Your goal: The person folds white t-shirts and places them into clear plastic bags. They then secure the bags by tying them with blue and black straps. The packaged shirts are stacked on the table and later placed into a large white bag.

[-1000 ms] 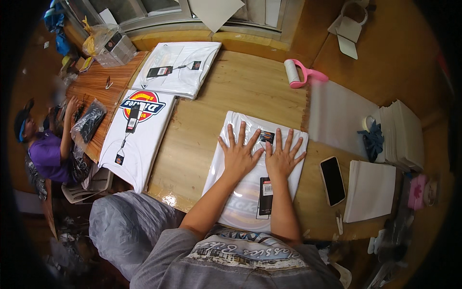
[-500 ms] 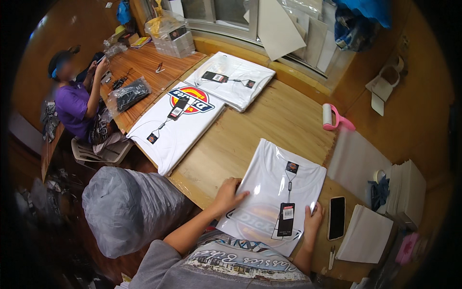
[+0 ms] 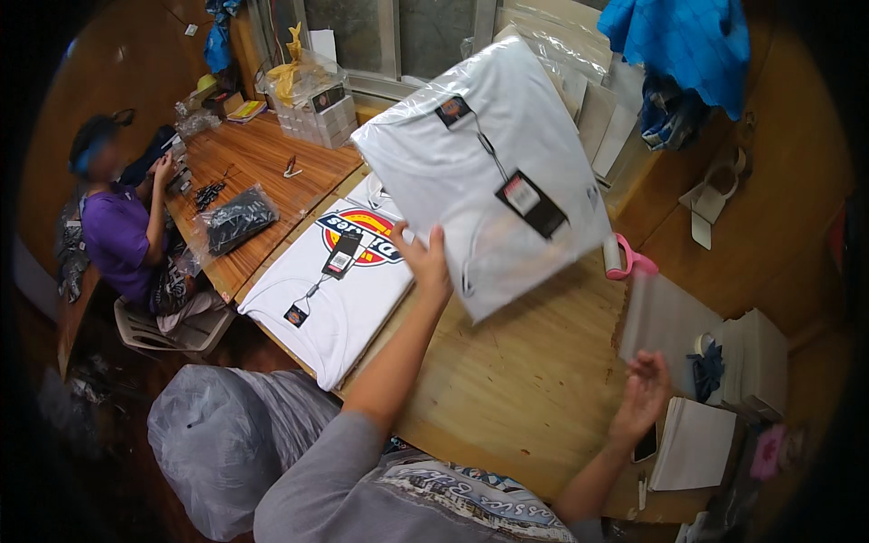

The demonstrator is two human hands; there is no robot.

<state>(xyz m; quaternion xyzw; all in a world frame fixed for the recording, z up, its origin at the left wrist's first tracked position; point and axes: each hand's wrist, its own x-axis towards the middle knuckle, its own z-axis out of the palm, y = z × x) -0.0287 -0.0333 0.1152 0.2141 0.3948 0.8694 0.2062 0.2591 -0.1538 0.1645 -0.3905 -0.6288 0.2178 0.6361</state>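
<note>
My left hand [image 3: 425,261] grips the lower left edge of a folded white shirt in a clear plastic bag [image 3: 480,172] and holds it up above the wooden table [image 3: 525,380]. A black tag on a string hangs on the bag's front. My right hand [image 3: 644,391] hovers over the table's right part with its fingers spread and holds nothing. Another white shirt with a red and yellow print [image 3: 339,281] lies flat on the table to the left, with black tags on it.
A person in a purple top [image 3: 118,235] sits at the far left by a black bagged item [image 3: 237,220]. A pink lint roller [image 3: 623,260], stacks of white sheets [image 3: 697,443], a phone and boxes stand around. A big grey plastic sack [image 3: 217,434] is on the floor.
The bagged shirt lay flat on the table under both hands; now my left hand has lifted it into the air, and my right hand has let go and moved to the right.
</note>
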